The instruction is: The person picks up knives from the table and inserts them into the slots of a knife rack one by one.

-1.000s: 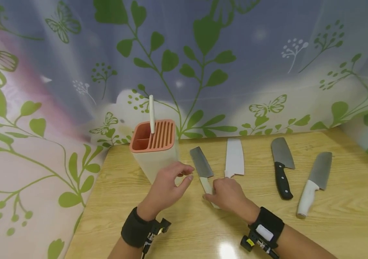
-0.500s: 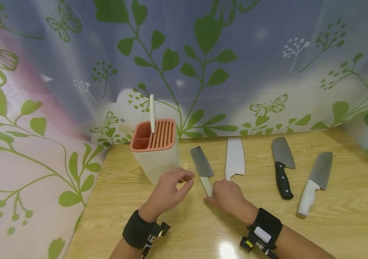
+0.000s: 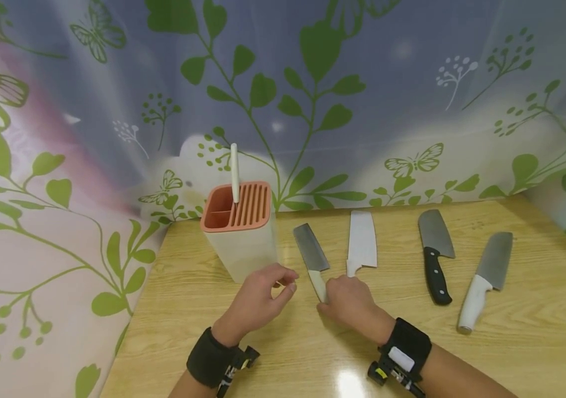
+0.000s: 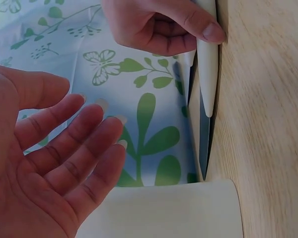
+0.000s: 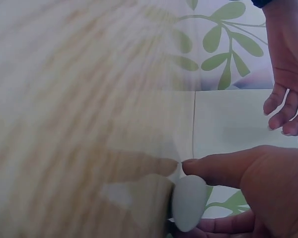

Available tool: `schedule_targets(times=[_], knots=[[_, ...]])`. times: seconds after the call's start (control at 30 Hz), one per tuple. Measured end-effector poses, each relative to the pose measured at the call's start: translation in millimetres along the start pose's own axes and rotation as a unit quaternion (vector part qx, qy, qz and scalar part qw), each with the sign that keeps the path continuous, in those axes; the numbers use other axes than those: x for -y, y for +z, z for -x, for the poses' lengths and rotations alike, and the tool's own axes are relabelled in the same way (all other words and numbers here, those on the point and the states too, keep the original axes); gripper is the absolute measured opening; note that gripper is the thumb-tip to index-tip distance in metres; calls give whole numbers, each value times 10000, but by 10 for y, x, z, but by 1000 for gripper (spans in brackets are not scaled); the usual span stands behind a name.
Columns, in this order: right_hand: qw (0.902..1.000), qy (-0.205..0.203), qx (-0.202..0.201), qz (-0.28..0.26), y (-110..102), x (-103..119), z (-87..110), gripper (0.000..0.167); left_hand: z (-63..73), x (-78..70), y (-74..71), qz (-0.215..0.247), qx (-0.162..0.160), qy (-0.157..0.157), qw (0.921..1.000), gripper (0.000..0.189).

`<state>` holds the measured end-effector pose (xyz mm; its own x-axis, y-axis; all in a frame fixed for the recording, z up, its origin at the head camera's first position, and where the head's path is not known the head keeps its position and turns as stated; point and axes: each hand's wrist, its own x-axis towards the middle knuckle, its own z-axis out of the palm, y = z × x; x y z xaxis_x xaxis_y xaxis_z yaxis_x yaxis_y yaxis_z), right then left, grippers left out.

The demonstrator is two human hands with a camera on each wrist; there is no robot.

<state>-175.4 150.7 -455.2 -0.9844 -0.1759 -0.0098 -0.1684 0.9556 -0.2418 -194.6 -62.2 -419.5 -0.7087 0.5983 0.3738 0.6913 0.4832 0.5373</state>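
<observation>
My right hand [image 3: 352, 304] pinches the cream handle of the leftmost kitchen knife [image 3: 311, 247], its thumb along one side and its fingers curled on the other. This knife lies on the table, blade pointing away; the left wrist view shows its handle [image 4: 207, 79] beside the thumb. The handle's butt [image 5: 188, 203] faces the right wrist camera. Beyond that hand lies a white-handled cleaver [image 3: 362, 240], its handle partly hidden by the knuckles. My left hand [image 3: 263, 293] hovers left of the knife with loosely bent fingers, holding nothing, in front of the knife block [image 3: 243, 254].
The block's orange slotted top [image 3: 250, 207] holds one upright white-handled knife [image 3: 235, 171]. Farther right lie a black-handled knife [image 3: 434, 254] and another white-handled knife [image 3: 487, 276]. A leaf-patterned curtain [image 3: 313, 110] hangs behind the wooden table [image 3: 536, 342].
My right hand has shifted slightly on the knife handle, and the butt end that showed below it is now hidden in the head view. My left hand has barely moved.
</observation>
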Motion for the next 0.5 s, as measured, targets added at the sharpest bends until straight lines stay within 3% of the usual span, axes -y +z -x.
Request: schedule_targets(times=[0.5], knots=[[9992, 19, -284, -270, 32, -13, 2, 35, 22, -6, 20, 19, 170, -177, 9997, 16]])
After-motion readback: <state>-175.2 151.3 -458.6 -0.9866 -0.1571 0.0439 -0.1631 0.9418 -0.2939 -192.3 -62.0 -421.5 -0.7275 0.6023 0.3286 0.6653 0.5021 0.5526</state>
